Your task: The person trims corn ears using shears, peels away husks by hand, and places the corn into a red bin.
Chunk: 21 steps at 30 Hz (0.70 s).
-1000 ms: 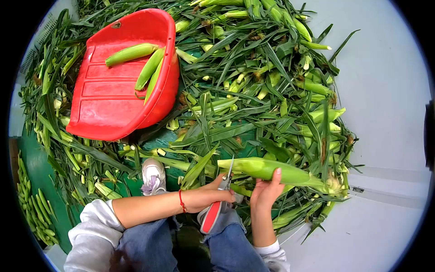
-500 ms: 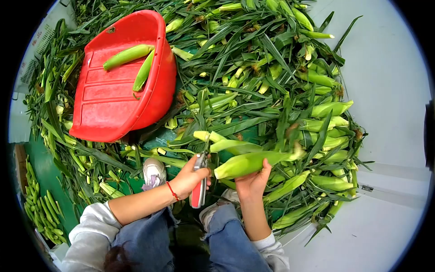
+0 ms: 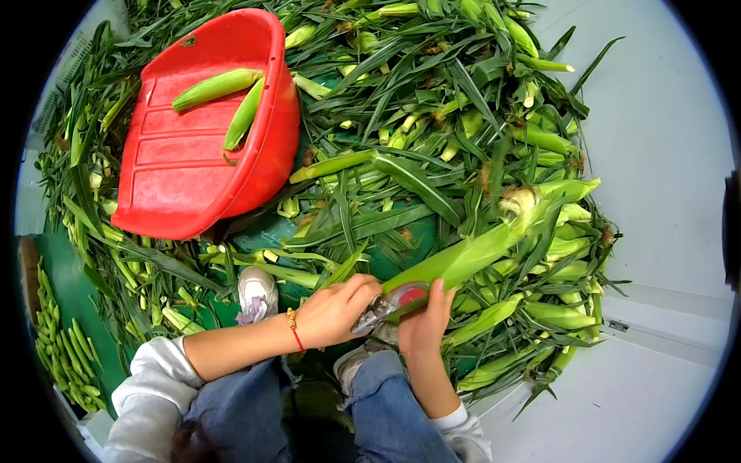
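My left hand, with a red string bracelet on its wrist, is closed around pruning shears with red and metal grips. The shears lie across the lower end of a green husked ear of corn, so their blades are hard to make out. Against that same end, my right hand grips the ear from below, thumb pointing up. The ear slants up to the right, its pale, browned silk tip toward the pile.
A red plastic scoop with two trimmed ears stands upper left. Corn ears and cut leaves cover the floor ahead and to the right. Trimmed ears lie lower left. A pale wall bounds the right side.
The shears have turned and moved right, against the ear's lower end. The ear now tilts more steeply. A cut leafy stalk piece now lies farther up, below the scoop's right side.
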{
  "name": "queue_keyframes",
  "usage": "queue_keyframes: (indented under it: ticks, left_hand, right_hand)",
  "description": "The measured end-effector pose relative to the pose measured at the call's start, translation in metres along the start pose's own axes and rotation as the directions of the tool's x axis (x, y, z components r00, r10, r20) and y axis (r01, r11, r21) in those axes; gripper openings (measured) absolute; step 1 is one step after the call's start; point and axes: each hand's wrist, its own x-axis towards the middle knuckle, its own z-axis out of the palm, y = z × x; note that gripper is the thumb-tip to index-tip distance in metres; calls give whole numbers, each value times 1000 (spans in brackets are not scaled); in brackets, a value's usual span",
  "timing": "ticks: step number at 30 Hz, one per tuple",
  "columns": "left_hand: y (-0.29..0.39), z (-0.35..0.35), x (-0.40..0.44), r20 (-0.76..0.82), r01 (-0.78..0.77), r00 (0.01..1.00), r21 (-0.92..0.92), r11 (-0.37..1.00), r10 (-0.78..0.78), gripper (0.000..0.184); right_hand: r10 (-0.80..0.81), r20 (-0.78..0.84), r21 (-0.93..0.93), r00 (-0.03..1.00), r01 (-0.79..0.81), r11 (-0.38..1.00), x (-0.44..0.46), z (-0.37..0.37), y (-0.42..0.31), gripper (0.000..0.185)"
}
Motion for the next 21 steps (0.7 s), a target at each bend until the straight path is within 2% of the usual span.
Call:
queue_keyframes:
  ticks: [2,5,6,7,9,10,11,13,14,15,16,17,18,19,20,21]
  left_hand:
    - [0,-1,0,30,54,998,-80,995,-52,61]
    - [2,-10,-1,185,274,955,-245,930,-233,59]
    - [-3,-8,-2,225,361,928,-347,865,-297,60]
    - [-5,-10,-4,228,392,920,-479,786,-319,58]
    - [-10,-9,-2,135,294,942,-778,555,-309,57]
    - [-12,-14,-4,172,348,907,-820,455,-384,57]
    - [-15,-20,-5,135,337,913,-780,528,-384,54]
    - [-11,-28,-6,104,223,815,-964,143,-570,50]
    - [-20,-25,-7,-15,97,773,-985,141,-635,47]
    - [-30,-26,-5,-96,102,656,-972,214,-749,46]
    - [-45,-24,-13,-149,286,675,-850,442,-722,49]
    - [-45,-32,-12,-191,438,703,-642,629,-685,53]
    - [-38,-35,-18,-186,473,802,-381,794,-567,58]
    - [-28,-36,-24,-132,447,880,-91,890,-456,64]
    - [-26,-31,-26,-111,224,971,127,966,-211,72]
    - [-15,-33,-24,93,283,952,80,956,-290,76]
  right_hand:
    - [-22,15,-41,1000,22,999,-2,-2,0,54]
    - [45,-39,-73,998,-48,996,6,-12,2,47]
    - [120,-93,10,988,-119,993,12,-17,4,44]
    - [229,-100,98,968,-219,971,14,-21,1,49]
    - [252,83,269,964,-265,926,22,-26,-9,58]
    - [243,24,352,970,-235,906,27,-24,-10,62]
    - [255,114,460,960,-279,843,30,-23,-12,62]
    - [243,296,635,924,-380,672,36,-24,-17,61]
    - [228,292,619,929,-365,695,45,-39,-13,61]
    - [236,317,532,919,-378,758,48,-48,-14,58]
    - [249,339,438,907,-387,811,49,-57,-16,56]
    - [264,361,341,894,-390,855,50,-62,-20,54]
    - [311,359,204,880,-399,894,49,-66,-24,48]
    - [196,246,-164,949,-158,974,48,-72,-23,45]
    - [39,189,-526,981,68,848,47,-78,-20,43]
    - [-129,209,-802,969,246,544,44,-74,-17,42]
